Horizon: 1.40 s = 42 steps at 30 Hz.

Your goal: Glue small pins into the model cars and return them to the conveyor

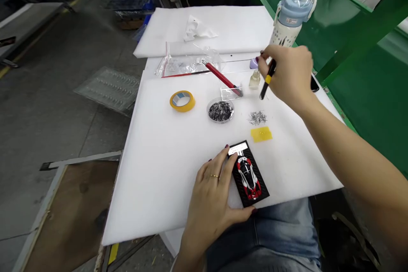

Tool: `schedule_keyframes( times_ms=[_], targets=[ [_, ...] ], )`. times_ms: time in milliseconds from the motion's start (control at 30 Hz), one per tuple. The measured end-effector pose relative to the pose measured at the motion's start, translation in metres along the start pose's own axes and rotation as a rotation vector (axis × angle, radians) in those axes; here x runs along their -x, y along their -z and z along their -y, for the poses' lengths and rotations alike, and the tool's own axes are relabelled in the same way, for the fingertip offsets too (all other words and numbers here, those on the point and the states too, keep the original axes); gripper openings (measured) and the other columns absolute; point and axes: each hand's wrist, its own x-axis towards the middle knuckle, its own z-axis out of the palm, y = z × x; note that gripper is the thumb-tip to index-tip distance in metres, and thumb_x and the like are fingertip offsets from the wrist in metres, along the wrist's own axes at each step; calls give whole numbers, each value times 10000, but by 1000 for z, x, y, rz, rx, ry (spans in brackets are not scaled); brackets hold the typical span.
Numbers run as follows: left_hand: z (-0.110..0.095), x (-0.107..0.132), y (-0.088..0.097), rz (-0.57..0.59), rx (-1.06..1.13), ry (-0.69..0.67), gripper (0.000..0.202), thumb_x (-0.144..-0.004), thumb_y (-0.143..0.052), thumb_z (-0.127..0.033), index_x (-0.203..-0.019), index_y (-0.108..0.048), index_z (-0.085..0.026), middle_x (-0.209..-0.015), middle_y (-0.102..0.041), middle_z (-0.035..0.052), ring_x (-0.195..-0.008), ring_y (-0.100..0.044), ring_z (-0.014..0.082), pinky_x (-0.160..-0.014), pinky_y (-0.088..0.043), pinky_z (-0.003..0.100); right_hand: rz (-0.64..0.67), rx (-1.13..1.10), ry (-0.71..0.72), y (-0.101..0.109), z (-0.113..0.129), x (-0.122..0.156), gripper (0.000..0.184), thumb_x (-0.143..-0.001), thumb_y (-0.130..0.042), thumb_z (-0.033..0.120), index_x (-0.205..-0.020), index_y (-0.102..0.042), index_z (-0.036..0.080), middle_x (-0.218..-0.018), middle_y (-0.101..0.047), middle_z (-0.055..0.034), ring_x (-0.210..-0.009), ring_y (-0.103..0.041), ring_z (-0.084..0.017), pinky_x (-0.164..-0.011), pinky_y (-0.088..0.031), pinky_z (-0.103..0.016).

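My left hand (212, 195) steadies a black display base, thumb at its near edge and fingers at its far left side. On that base is a small red, white and black model car (248, 177), with a white label at the far end. My right hand (288, 74) is raised over the back right of the white work surface. Its fingers are closed around a black pen-like tool (267, 80) with a yellow band. Just below the fingertips stands a small glass bottle (254, 80); a thin tip seems to reach its mouth, too fine to make out.
A clear dish (220, 110) holds many short black slivers, with a loose pile (257, 117) beside it. Around lie yellow tape pieces (261, 134), a tape roll (182, 101), a red pen-like tool (221, 77), a plastic bag (188, 61) and a blue-lidded bottle (288, 19).
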Motion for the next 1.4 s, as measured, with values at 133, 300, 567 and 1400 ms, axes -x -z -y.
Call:
schedule_keyframes(
  times_ms=[133,300,567,1400],
  targets=[
    [0,0,0,8,4,1,1213,-545,-898,-641,-1503,-390,-97,-1561,-479,231,-1348,-533,352,-1114,-352,425,-261,-322,148,23,-6,54,221,-1001,-513,349,-865,-665,265,-807,-697,-64,-758,-642,-228,-756,-489,-378],
    [0,-1,3,40,35,19,1190,-561,-897,-631,-1502,-403,-96,-1594,-419,256,-1404,-487,384,-1116,-370,446,-114,-1226,-350,7,-4,152,272,-878,-726,309,-673,-553,266,-529,-529,48,-393,-404,-123,-411,-350,-294],
    [1,-2,5,73,51,33,1175,-588,-888,-652,-1515,-399,-120,-1608,-400,247,-1439,-449,391,-1127,-361,442,25,-1363,-701,-21,1,192,316,-796,-817,350,-644,-563,240,-533,-569,39,-381,-330,-76,-366,-260,-242],
    [2,-1,4,61,34,19,1179,-589,-865,-704,-1506,-405,-121,-1595,-423,247,-1419,-472,392,-1119,-369,438,-297,-1167,-495,4,-16,147,231,-812,-757,294,-658,-593,244,-648,-578,16,-446,-391,-105,-469,-310,-329]
  ],
)
